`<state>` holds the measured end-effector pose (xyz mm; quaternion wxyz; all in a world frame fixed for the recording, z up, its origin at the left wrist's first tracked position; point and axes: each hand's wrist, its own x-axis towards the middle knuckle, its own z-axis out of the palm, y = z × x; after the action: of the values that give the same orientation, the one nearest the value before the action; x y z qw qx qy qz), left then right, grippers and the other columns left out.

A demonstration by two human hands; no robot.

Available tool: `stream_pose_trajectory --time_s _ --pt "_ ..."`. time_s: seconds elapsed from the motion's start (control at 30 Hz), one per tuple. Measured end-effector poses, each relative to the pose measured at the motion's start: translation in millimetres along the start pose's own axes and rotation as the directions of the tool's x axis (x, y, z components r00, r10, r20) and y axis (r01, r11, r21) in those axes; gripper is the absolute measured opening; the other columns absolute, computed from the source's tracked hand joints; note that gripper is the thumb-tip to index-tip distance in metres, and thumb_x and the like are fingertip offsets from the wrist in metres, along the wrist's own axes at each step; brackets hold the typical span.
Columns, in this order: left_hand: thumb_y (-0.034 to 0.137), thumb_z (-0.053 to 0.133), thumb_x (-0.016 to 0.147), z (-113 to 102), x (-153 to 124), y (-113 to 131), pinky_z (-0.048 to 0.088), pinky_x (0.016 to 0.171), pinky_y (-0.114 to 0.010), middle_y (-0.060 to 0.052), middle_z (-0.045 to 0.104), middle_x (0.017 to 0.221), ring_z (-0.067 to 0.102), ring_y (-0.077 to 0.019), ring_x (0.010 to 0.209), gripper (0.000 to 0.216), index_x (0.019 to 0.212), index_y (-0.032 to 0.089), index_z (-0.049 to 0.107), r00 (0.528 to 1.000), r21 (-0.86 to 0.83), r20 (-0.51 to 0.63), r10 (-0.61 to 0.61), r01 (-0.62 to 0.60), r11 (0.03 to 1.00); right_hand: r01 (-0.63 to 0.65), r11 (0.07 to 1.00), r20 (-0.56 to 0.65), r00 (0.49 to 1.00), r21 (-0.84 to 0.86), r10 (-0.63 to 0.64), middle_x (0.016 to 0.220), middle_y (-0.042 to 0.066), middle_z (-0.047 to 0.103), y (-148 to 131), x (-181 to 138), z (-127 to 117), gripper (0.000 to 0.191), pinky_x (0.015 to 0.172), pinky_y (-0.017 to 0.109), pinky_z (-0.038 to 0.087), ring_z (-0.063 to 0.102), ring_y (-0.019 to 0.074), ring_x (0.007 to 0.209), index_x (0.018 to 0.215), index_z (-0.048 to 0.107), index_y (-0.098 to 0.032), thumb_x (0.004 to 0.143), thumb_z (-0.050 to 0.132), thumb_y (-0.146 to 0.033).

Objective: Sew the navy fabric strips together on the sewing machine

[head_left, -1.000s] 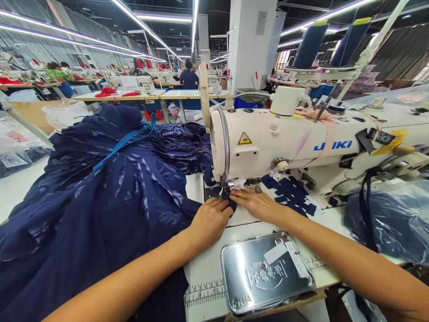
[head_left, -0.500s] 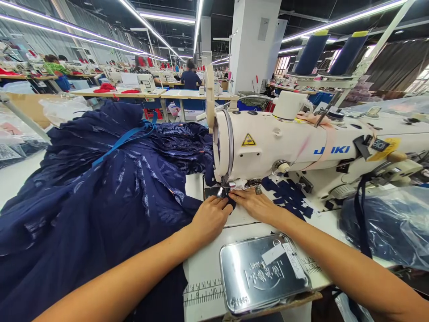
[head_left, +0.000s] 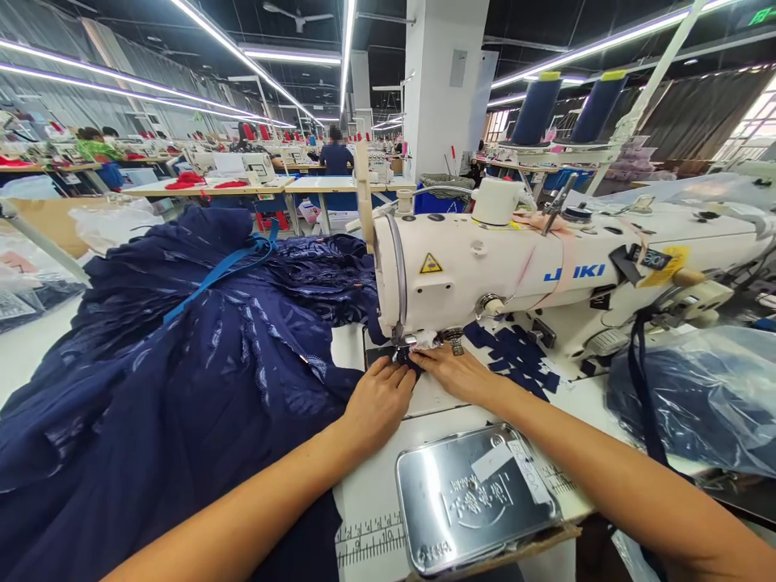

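Note:
At the presser foot of a white sewing machine (head_left: 466, 263), both my hands are on a small dark piece of navy fabric (head_left: 413, 373). My left hand (head_left: 381, 398) is just in front of the foot, its fingers close together and pressing on the fabric edge. From the right, my right hand (head_left: 453, 373) pinches the same fabric beside the needle area; its fingertips partly hide under the machine head. A large gathered navy garment (head_left: 200, 388) with shiny patterned trim spreads to the left, a blue ribbon (head_left: 209, 284) lying over it.
A metal tin lid (head_left: 476, 497) lies before me on the machine bed. Cut navy pieces (head_left: 515, 356) are scattered right of the needle. A plastic-wrapped bundle (head_left: 697, 396) sits at the right. Thread cones (head_left: 537, 109) stand above; a co-worker (head_left: 336, 152) sits farther off.
The view has tilted up and turned slightly right, so the machine appears farther left. Both hands remain at the presser foot; my left fingers look a little straighter.

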<state>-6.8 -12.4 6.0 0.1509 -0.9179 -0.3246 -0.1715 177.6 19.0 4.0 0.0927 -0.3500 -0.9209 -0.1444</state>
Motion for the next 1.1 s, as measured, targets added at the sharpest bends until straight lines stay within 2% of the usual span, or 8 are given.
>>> stream_pose_trajectory --time_s 0.1,0.23,0.33,0.5,0.6,0.7,0.87,1.1 --pt "0.007 0.043 0.082 -7.4 -3.9 -7.5 0.037 0.089 -0.041 -0.007 0.065 0.092 0.058 -0.0197 0.088 0.022 0.099 0.011 0.057 0.998 -0.021 0.050 0.038 -0.037 0.999 -0.018 1.000 -0.034 0.999 -0.019 0.017 0.110 0.013 0.058 -3.8 -0.7 -1.8 0.037 0.083 0.035 0.047 0.055 0.0218 0.098 0.115 0.055 -0.011 0.081 0.042 -0.003" --pt "0.006 0.040 0.083 -17.7 -6.8 -29.1 0.031 0.090 -0.044 -0.004 0.065 0.085 0.057 -0.0191 0.085 0.022 0.084 0.015 0.060 0.987 -0.045 0.149 0.067 -0.061 0.997 0.005 1.000 -0.076 0.997 0.018 -0.004 0.095 0.012 0.059 -14.6 -2.0 -4.9 0.026 0.073 0.034 0.049 0.056 0.0212 0.084 0.102 0.061 -0.010 0.087 0.041 -0.012" --pt "0.007 0.040 0.081 -18.9 -6.2 -37.5 0.030 0.091 -0.043 -0.005 0.063 0.089 0.055 -0.0187 0.087 0.024 0.090 0.015 0.061 0.988 -0.078 0.151 0.039 -0.028 0.997 0.023 0.998 -0.139 0.990 0.056 -0.014 0.087 0.010 0.058 -20.5 -2.1 -4.4 0.025 0.074 0.035 0.048 0.054 0.0220 0.084 0.097 0.063 -0.009 0.086 0.040 -0.011" --pt "0.018 0.041 0.085 -12.4 -5.2 -29.0 0.035 0.077 -0.038 -0.007 0.058 0.089 0.051 -0.0208 0.083 0.028 0.106 0.015 0.059 0.983 -0.043 0.180 -0.023 0.031 0.999 0.042 0.975 -0.215 0.976 0.217 0.006 0.090 0.011 0.058 -14.1 -4.9 0.6 0.026 0.074 0.036 0.048 0.053 0.0207 0.083 0.099 0.062 -0.010 0.087 0.039 -0.011" --pt "0.018 0.041 0.086 -10.1 -5.8 -25.4 0.034 0.073 -0.036 -0.007 0.056 0.089 0.049 -0.0205 0.082 0.030 0.110 0.017 0.058 0.976 -0.032 0.219 -0.022 0.030 0.999 0.087 0.915 -0.240 0.971 0.394 0.011 0.093 0.008 0.059 -4.8 -8.6 3.1 0.026 0.075 0.033 0.049 0.054 0.0175 0.082 0.101 0.062 -0.014 0.089 0.039 -0.016" --pt "0.015 0.042 0.085 -10.6 -6.1 -23.8 0.034 0.073 -0.035 -0.008 0.055 0.091 0.048 -0.0206 0.083 0.032 0.114 0.016 0.055 0.965 -0.024 0.259 -0.027 0.034 0.999 0.124 0.870 -0.239 0.971 0.477 -0.008 0.095 0.006 0.059 2.0 -11.1 3.9 0.026 0.077 0.033 0.048 0.055 0.0164 0.084 0.100 0.064 -0.017 0.090 0.039 -0.019" --pt "0.010 0.042 0.082 -14.3 -4.2 -18.4 0.034 0.074 -0.035 -0.009 0.054 0.093 0.047 -0.0203 0.083 0.037 0.118 0.013 0.052 0.948 0.007 0.315 -0.030 0.030 1.000 0.160 0.880 -0.213 0.975 0.448 -0.068 0.099 0.006 0.060 5.5 -12.2 3.8 0.026 0.080 0.033 0.047 0.055 0.0167 0.090 0.102 0.063 -0.018 0.090 0.040 -0.020" --pt "0.010 0.044 0.080 -15.5 -4.2 -15.4 0.035 0.073 -0.036 -0.011 0.053 0.092 0.046 -0.0223 0.085 0.040 0.120 0.009 0.049 0.940 0.059 0.341 -0.004 -0.017 0.998 0.224 0.949 -0.249 0.954 0.223 -0.166 0.093 0.010 0.058 1.7 -11.0 1.9 0.027 0.077 0.035 0.048 0.054 0.0188 0.088 0.101 0.061 -0.013 0.091 0.037 -0.018"
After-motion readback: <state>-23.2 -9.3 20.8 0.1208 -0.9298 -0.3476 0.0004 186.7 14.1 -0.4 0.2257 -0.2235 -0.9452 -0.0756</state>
